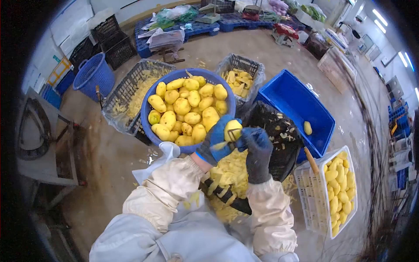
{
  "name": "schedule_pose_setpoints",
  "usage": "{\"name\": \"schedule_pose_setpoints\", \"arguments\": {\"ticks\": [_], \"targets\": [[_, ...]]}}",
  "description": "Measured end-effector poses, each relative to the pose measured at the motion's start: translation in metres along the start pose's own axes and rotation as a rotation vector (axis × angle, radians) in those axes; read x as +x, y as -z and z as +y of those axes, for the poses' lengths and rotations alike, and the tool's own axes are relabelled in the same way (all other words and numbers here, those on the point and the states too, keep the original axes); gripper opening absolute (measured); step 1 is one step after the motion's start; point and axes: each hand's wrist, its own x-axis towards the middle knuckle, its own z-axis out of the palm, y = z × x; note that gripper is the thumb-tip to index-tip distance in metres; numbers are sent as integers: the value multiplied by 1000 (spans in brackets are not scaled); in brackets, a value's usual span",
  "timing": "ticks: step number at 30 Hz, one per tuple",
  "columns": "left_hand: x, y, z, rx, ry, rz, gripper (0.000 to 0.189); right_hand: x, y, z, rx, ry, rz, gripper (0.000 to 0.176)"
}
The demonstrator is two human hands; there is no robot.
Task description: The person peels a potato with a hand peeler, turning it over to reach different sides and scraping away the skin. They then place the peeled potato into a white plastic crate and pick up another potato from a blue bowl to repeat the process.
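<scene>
My left hand [217, 142], in a blue and grey glove, is wrapped round a partly peeled yellow potato [233, 130]. Against the potato's right side, my right hand [256, 148], gloved in blue and grey, is closed on a peeler [233, 133] with a dark metal frame. Just left of the potato stands a round blue basin [147, 101] heaped with yellow potatoes [182, 106]. Below both hands lies a pile of pale yellow peelings [233, 172].
A blue bin [290, 94] at the right holds one potato. Peeled potatoes fill a white crate [310, 196] with a wooden handle at its edge. Lined crates with peelings [133, 98] and potato pieces [240, 81] stand behind. A metal stand [48, 144] is at left.
</scene>
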Motion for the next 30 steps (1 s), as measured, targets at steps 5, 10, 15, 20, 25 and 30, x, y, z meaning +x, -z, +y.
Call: {"name": "schedule_pose_setpoints", "arguments": {"ticks": [5,10,15,20,25,30], "targets": [[14,11,-14,-1247,604,-185,41,23,32,-7,200,-65,140,16],[11,-6,-16,-792,536,-111,56,5,11,-3,219,-269,-97,13],[6,-1,-18,-778,559,-182,48,6,9,6,180,-218,-61,13],[10,8,-25,-952,641,-117,44,4,5,1,137,-207,-133,11],[5,9,-11,-283,155,-270,47,23,36,9,153,-139,116,12],[3,11,-12,-659,311,-324,57,5,17,-17,193,-126,13,12]]}}
